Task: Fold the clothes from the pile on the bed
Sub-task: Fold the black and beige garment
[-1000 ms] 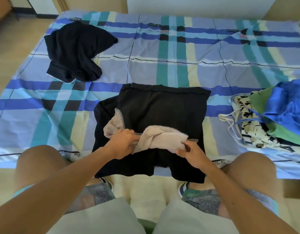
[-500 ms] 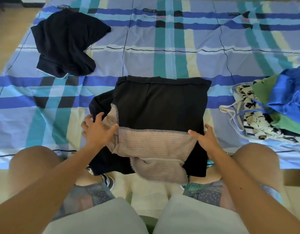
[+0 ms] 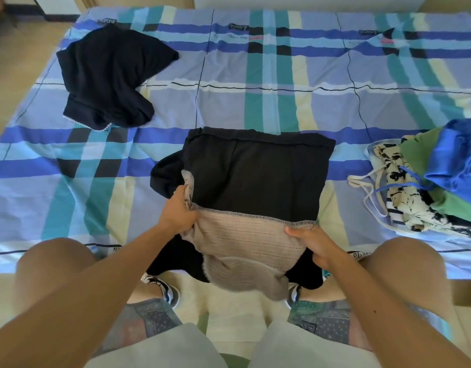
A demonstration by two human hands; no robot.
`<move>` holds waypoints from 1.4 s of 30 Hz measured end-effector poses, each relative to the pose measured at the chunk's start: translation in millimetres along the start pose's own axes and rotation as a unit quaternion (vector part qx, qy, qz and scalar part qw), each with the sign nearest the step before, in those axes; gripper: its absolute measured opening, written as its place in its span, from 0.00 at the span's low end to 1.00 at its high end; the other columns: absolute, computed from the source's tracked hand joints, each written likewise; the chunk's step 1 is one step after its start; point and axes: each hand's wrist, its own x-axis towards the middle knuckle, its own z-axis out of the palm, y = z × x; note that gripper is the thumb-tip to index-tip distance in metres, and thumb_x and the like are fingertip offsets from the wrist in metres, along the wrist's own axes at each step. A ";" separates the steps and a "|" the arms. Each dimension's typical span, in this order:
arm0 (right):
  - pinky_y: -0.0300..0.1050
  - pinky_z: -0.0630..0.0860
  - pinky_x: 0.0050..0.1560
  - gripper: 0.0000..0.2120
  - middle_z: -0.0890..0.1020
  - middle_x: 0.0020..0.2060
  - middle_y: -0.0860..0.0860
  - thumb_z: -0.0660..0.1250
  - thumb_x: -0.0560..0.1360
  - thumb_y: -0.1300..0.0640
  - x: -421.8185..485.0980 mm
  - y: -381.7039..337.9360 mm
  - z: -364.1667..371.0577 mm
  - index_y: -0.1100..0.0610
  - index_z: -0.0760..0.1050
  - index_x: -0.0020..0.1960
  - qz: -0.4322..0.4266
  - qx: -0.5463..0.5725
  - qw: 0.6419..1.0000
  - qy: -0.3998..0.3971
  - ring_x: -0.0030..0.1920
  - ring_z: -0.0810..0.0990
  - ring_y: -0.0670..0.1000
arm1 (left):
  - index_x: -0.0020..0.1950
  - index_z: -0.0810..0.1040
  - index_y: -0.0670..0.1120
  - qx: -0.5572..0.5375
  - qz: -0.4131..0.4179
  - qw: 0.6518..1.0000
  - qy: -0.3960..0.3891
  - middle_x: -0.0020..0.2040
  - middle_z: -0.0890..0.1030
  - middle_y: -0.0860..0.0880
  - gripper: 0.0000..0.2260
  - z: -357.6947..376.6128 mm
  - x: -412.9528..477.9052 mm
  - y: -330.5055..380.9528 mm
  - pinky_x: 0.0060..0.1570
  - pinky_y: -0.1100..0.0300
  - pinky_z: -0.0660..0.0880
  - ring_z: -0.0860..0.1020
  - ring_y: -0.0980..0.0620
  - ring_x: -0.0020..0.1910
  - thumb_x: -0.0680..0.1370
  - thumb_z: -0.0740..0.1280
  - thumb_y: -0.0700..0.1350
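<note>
Head view, looking down over a plaid bedsheet (image 3: 255, 102) in blue, teal and pale yellow. Black garment (image 3: 258, 171) spread flat near the sheet's front edge, at its middle, lower hem spilling past the mattress toward the floor. Beige lining (image 3: 242, 243), stitched along a grey overlock seam, turned out over the garment's near half and hanging below it. Left hand (image 3: 177, 213) closed on the lining's left corner, fingers curled into the fabric beside a bunched black fold. Right hand (image 3: 312, 243) clamped on the lining's right corner, thumb on top, remaining fingers tucked under the cloth. Dark navy top (image 3: 107, 78) lying crumpled on the sheet's far left, well apart from the black garment. Pile of unfolded clothes (image 3: 428, 187) heaped at the sheet's right edge: bright blue piece on top, green beneath, a white-and-black print with thin white straps trailing toward the centre. Bare knees pressed against the sheet's near edge on either side of the garment; sneakers visible on the floor below.
</note>
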 end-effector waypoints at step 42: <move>0.53 0.82 0.53 0.37 0.84 0.57 0.53 0.83 0.60 0.53 94.6 -107.9 10.9 0.58 0.75 0.67 -0.041 0.148 0.984 0.085 0.54 0.85 0.55 | 0.67 0.64 0.49 0.321 0.152 0.934 -0.032 0.60 0.73 0.45 0.29 89.2 -6.3 71.1 0.48 0.51 0.74 0.74 0.43 0.57 0.71 0.75 0.41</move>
